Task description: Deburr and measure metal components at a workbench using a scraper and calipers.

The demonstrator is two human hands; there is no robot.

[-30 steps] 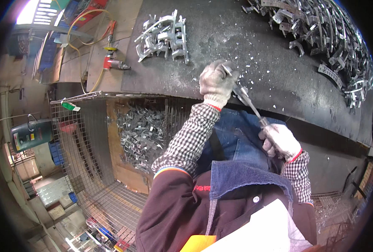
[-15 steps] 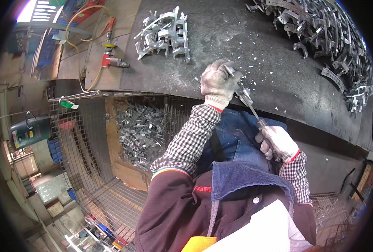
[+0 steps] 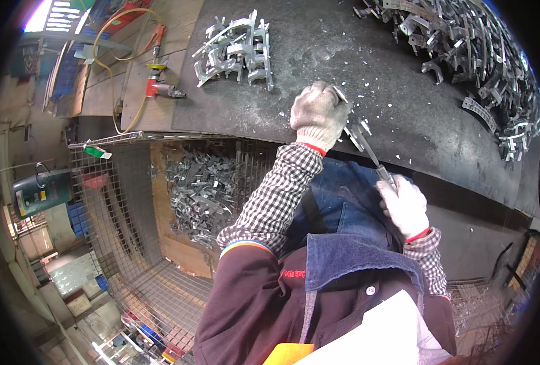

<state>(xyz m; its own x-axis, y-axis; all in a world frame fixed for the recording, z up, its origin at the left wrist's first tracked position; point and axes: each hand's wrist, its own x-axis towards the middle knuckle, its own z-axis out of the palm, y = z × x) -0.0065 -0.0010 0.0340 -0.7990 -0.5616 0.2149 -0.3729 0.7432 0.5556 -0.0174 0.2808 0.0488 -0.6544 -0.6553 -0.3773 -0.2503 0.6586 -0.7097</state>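
Note:
My left hand (image 3: 320, 114), in a white knit glove, is closed around a curved silver metal bracket (image 3: 355, 139) above the near edge of the dark work table. Part of the bracket sticks out past the fingers, and the rest is hidden under the palm. My right hand (image 3: 406, 207), also gloved, grips the handle of a slim file-like hand tool (image 3: 376, 158). The tool's shaft slants up and left, its far end beside the bracket. Whether the two touch I cannot tell. Small bright metal chips are scattered on the table (image 3: 319, 55) around my left hand.
At the back left a group of brackets (image 3: 236, 52) lies together; a large heap of brackets (image 3: 465, 48) fills the right. A red air tool (image 3: 157, 88) with a yellow hose rests at left. Below, a wire cage (image 3: 124, 213) holds more metal pieces (image 3: 203, 194).
My right hand has moved up and slightly away from my body, bringing the tool with it and turning its shaft steeper. My left hand has rolled slightly with the bracket.

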